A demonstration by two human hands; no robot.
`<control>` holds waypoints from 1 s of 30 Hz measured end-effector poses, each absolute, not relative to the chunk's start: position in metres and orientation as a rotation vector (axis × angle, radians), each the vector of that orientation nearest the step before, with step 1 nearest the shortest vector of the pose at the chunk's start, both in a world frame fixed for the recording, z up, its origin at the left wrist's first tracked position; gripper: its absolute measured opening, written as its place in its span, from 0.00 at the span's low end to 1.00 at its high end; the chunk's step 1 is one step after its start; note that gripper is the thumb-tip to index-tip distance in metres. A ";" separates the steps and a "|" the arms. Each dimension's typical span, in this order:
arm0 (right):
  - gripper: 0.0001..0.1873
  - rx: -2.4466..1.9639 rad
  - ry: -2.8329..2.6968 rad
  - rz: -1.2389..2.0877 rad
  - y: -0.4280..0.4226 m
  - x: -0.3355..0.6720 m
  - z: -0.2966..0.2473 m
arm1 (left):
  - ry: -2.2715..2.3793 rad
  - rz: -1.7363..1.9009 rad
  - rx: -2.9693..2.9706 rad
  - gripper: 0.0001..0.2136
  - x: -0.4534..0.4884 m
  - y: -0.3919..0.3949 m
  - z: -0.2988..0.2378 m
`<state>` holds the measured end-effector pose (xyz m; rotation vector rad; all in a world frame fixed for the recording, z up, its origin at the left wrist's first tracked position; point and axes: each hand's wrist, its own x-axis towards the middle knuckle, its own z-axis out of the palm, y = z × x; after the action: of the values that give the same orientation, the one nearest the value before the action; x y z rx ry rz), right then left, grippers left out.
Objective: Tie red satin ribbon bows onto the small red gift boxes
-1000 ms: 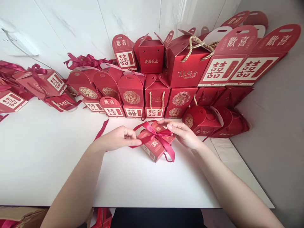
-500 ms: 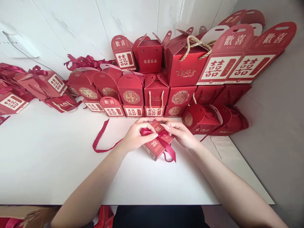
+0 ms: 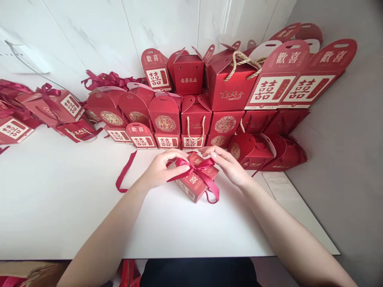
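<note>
Left hand pinching ribbon bow, right hand by its loop, grip unclear, red box partly covered

Red boxes on white table

Red printed box, diagonal on white table, crimson bow atop.

Gold-cord box, upper row, lettered 百年好合; neighbouring red box, 安居乐业; round-flapped box, middle row, gold medallion reading 金榜題名. Two tall cartons at right, each with 囍 on a white panel and 歡喜 on the flap above. Bow-tied box in front: 喜 legible on its top, the smallest print unreadable.
</note>
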<state>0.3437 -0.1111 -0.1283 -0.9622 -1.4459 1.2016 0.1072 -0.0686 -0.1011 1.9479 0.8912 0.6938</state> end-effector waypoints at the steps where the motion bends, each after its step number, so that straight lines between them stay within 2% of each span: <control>1: 0.16 -1.016 -1.462 1.141 -0.112 0.346 -0.124 | 0.908 0.702 1.944 0.10 0.103 -0.066 -0.099; 4: 0.20 -1.154 -1.533 1.058 -0.114 0.352 -0.118 | 0.931 0.663 1.866 0.12 0.094 -0.060 -0.097; 6: 0.21 -1.179 -1.556 1.144 -0.115 0.353 -0.117 | 0.897 0.613 1.804 0.15 0.095 -0.059 -0.100; 13: 0.19 -1.098 -1.545 1.317 -0.119 0.353 -0.113 | 0.895 0.573 1.743 0.21 0.102 -0.063 -0.105; 15: 0.16 -1.029 -1.538 1.374 -0.119 0.354 -0.111 | 0.877 0.590 1.710 0.19 0.101 -0.064 -0.104; 18: 0.13 -0.968 -1.533 1.424 -0.120 0.357 -0.108 | 0.823 0.641 1.693 0.09 0.099 -0.064 -0.104; 20: 0.13 -0.950 -1.553 1.487 -0.120 0.359 -0.107 | 0.785 0.611 1.710 0.13 0.098 -0.064 -0.105; 22: 0.14 -0.939 -1.593 1.533 -0.120 0.361 -0.106 | 0.764 0.558 1.723 0.11 0.099 -0.063 -0.106; 24: 0.16 -0.957 -1.637 1.510 -0.122 0.361 -0.105 | 0.747 0.551 1.722 0.10 0.099 -0.062 -0.107; 30: 0.21 -1.090 -1.752 1.201 -0.128 0.353 -0.105 | 0.708 0.536 1.743 0.17 0.104 -0.068 -0.102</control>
<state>0.3534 -0.1281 -0.1053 -1.0901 -1.7524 1.2012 0.1043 -0.0676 -0.1024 1.7431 0.7080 0.5356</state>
